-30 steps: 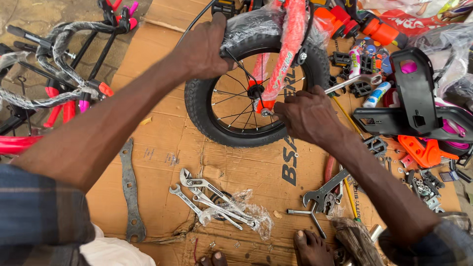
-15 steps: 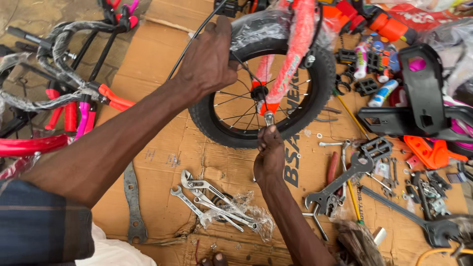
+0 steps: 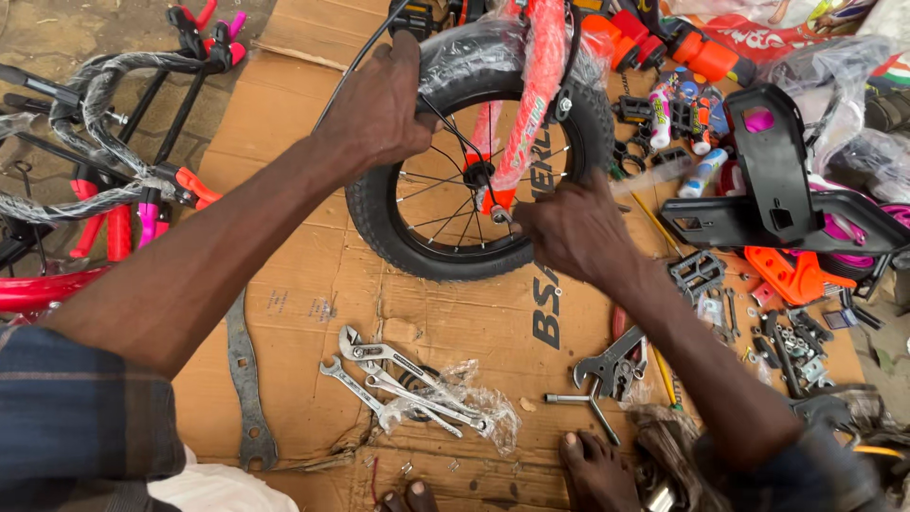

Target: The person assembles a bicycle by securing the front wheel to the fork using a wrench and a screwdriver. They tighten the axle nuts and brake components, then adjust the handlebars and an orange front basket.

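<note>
The left hand point(image 3: 379, 109) grips the top of a small bicycle wheel point(image 3: 474, 166) wrapped in clear plastic, standing on flattened cardboard point(image 3: 313, 284). The right hand point(image 3: 569, 228) sits at the hub beside the red fork point(image 3: 536, 95), its fingertips apparently on the axle nut, though that spot is hard to make out. Wrenches point(image 3: 398, 379) lie near the person's bare foot point(image 3: 592, 465). A black seat point(image 3: 777, 190) rests to the right.
</note>
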